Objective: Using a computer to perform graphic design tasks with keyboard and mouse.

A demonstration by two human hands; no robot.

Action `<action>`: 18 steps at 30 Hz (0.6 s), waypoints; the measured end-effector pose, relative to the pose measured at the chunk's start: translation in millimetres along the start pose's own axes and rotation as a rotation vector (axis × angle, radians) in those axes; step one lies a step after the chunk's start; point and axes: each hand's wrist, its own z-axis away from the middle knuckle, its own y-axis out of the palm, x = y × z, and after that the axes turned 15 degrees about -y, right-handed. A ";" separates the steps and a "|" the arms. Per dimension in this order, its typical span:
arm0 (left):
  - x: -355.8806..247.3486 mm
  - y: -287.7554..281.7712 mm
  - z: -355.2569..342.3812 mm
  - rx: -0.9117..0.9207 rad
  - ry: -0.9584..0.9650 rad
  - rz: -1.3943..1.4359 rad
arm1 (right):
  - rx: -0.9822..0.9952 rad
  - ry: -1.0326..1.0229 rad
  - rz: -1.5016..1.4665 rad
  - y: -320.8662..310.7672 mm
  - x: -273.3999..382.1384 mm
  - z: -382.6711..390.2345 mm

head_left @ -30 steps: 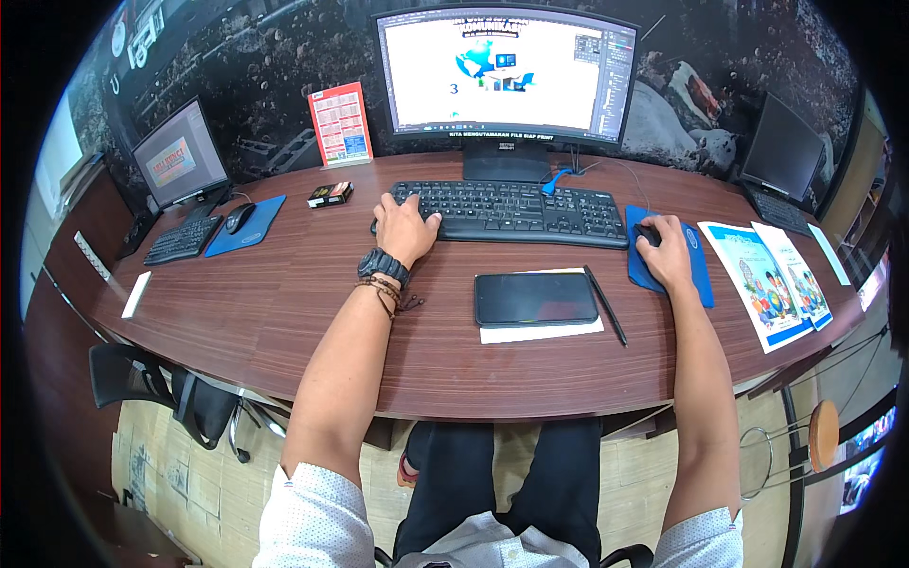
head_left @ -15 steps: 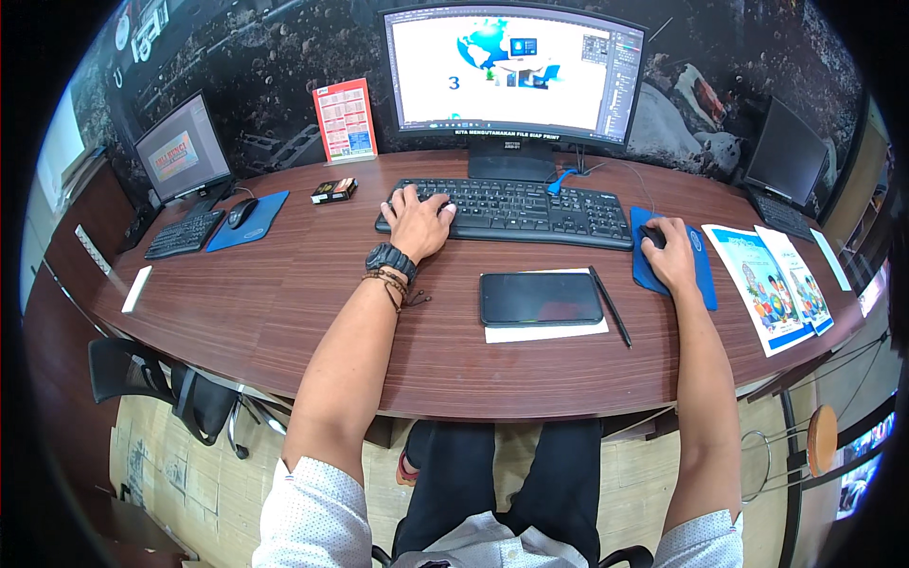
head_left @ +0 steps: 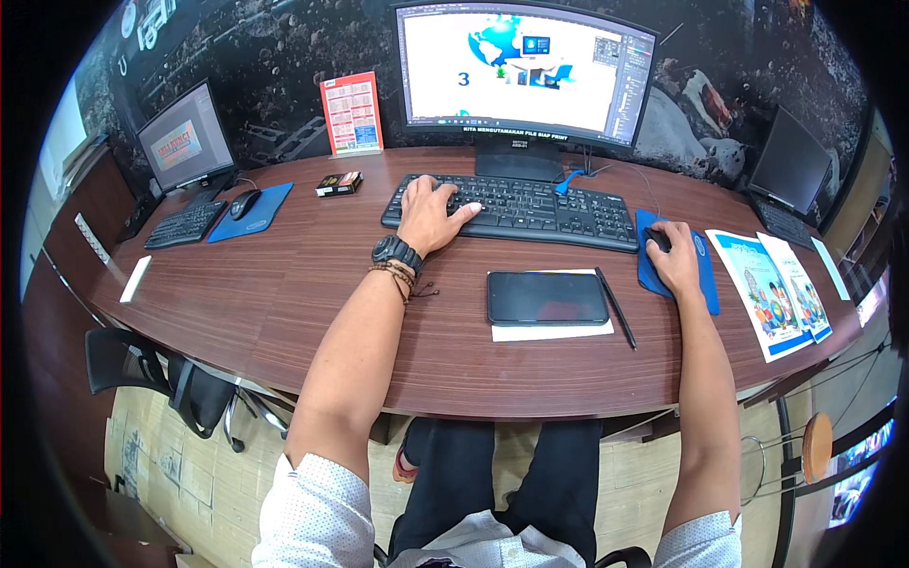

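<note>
Keyboard sits centre-desk below the monitor; your left hand lies flat on its left keys, fingers spread, gripping nothing. Your right hand is cupped over the mouse on the blue pad. Screen shows a layout partly filled; editing looks midway.

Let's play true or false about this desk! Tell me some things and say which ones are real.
1. The left hand rests on the black keyboard. True.
2. The right hand holds the pen. False: it lies on the mouse on the blue mouse pad.
3. The dark phone lies on white paper. True.
4. The big monitor is switched off. False: it shows a bright picture.
</note>
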 end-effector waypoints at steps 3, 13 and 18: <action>-3.0 -4.6 0.8 0.020 0.010 0.055 | 0.001 0.011 -0.007 -1.5 -0.8 0.7; 4.5 -2.8 -0.5 -0.029 0.035 0.060 | 0.011 0.024 -0.007 -1.4 0.8 0.3; 4.0 -3.9 -0.2 -0.027 0.034 0.058 | 0.007 0.014 -0.023 -0.3 -2.1 0.3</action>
